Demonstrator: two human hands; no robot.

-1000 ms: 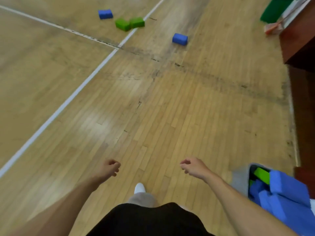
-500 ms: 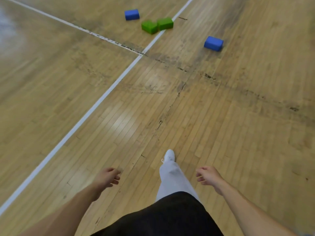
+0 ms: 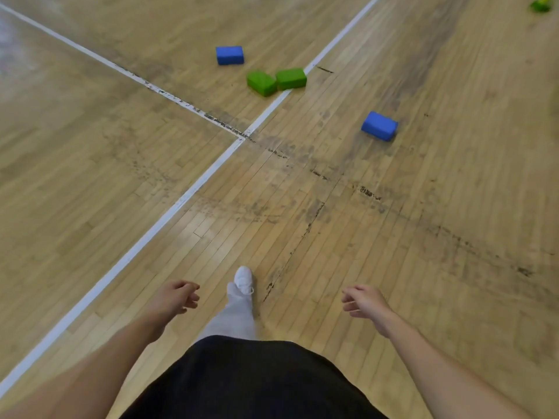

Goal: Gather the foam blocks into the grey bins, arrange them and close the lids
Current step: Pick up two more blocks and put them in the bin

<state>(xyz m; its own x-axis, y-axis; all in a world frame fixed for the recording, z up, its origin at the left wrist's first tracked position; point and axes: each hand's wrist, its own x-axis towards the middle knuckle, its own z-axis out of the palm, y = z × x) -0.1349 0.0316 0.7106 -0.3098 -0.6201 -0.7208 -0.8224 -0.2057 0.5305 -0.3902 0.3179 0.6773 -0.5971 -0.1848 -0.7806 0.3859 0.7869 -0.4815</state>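
The grey bin has dropped out of view and the blocks have drawn closer as a person strides across the gym floor, left hand and right hand empty, fingers loosely curled. Ahead lie a blue block, two touching green blocks (at the white line) and a farther blue block. The nearest is probably best scooped first, one block per hand.

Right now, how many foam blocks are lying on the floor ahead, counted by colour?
Blue blocks: 2
Green blocks: 2, side by side
Total: 4
A green thing at the top right edge is cut off; not counted.
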